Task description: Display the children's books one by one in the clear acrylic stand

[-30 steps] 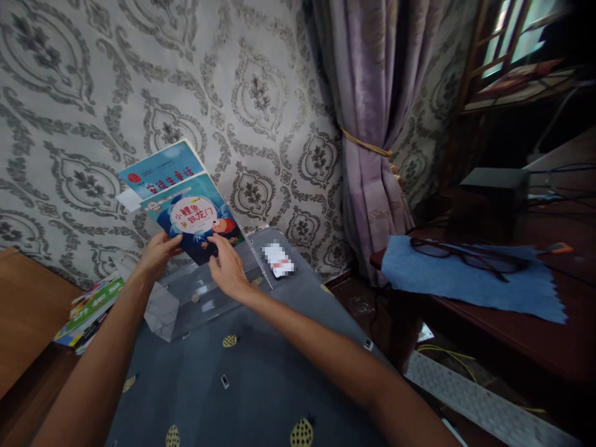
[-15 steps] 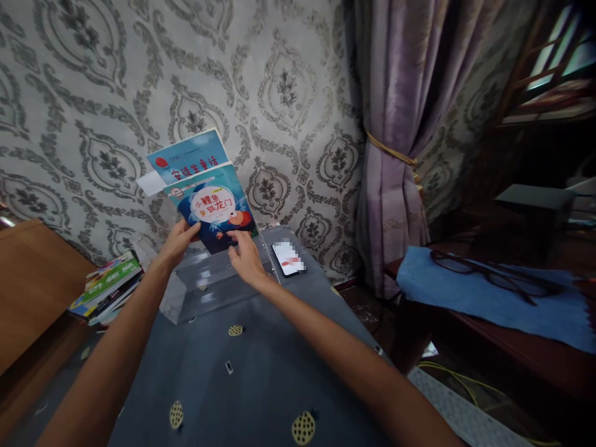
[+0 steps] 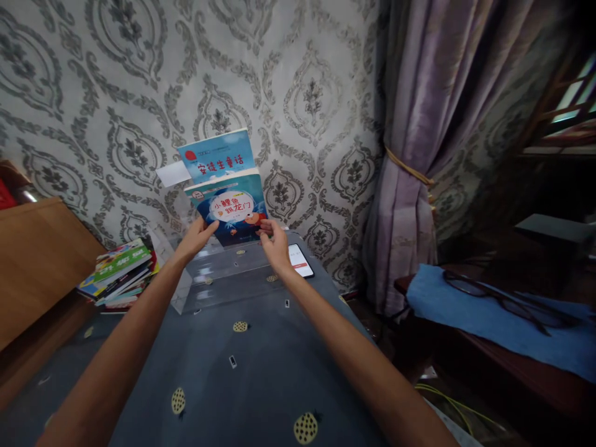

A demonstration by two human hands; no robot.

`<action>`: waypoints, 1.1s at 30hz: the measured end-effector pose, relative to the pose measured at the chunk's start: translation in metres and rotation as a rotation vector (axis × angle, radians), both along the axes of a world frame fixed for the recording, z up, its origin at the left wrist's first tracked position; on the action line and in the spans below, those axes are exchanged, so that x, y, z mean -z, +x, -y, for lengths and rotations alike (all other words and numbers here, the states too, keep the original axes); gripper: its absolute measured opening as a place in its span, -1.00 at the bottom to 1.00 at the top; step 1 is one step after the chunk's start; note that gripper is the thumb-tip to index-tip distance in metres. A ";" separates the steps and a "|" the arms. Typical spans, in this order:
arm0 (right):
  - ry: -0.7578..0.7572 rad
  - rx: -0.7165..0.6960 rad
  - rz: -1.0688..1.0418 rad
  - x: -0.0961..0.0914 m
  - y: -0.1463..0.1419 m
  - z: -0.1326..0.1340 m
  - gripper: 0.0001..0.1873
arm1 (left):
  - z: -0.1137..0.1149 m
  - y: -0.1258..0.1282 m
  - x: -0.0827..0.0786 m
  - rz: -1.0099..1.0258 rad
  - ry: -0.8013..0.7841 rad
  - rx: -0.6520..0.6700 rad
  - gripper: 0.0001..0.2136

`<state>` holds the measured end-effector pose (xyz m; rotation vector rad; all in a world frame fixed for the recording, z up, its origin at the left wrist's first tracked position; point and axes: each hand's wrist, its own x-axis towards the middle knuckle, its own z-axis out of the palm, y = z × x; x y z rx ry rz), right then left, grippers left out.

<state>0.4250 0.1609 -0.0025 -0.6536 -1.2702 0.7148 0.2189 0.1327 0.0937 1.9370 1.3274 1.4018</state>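
Currently holding the teal picture book 小鲤鱼跳龙门 [image 3: 235, 210] nearly upright, with its cover toward the head camera. Grasping it by the lower left edge with the left hand [image 3: 194, 239], thumb pressed against the front. Touching its lower right corner with the right hand [image 3: 276, 245], with bent fingers; cannot tell whether gripping or merely steadying there. Directly behind, partly covered and rising higher, can see the blue book 安徒生童话 [image 3: 221, 155]. To the left of both, can make out a small white piece [image 3: 174, 174] jutting out. Just below, on gray-blue pineapple-print cloth [image 3: 205, 372], can see a clear plastic stand [image 3: 182, 292]; cannot tell whether supporting the books or not. Close beside the right hand, can see a phone [image 3: 302, 262] lying lit and partly hidden. Farther left, next to a wooden panel [image 3: 46, 261], can see a loose stack of books [image 3: 121, 273]. Well to the right, past a tied purple curtain [image 3: 410, 211], can see eyeglasses [image 3: 507, 302] lying on a blue wiping cloth [image 3: 433, 304].
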 end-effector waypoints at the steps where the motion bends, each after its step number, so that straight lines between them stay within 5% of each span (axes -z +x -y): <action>1: -0.005 0.000 0.001 0.000 0.000 -0.001 -0.66 | -0.002 -0.002 0.002 -0.032 0.019 0.022 -0.43; 9: -0.007 0.002 0.074 0.011 -0.002 0.004 -0.68 | -0.004 -0.011 0.013 -0.211 0.141 0.054 -0.48; 15: 0.039 -0.003 0.300 0.035 0.002 0.033 -0.64 | 0.044 -0.033 0.034 -0.478 0.214 -0.277 -0.65; 23: 0.219 -0.073 0.592 0.058 0.014 0.100 -0.68 | 0.099 -0.135 0.064 -0.582 0.274 -0.735 -0.75; 28: 0.137 -0.217 0.802 0.085 0.013 0.122 -0.68 | 0.097 -0.201 0.069 -0.805 -0.044 -1.088 -0.64; 33: 0.046 -0.318 0.963 0.093 0.011 0.127 -0.67 | 0.083 -0.230 0.075 -1.095 -0.172 -1.112 -0.57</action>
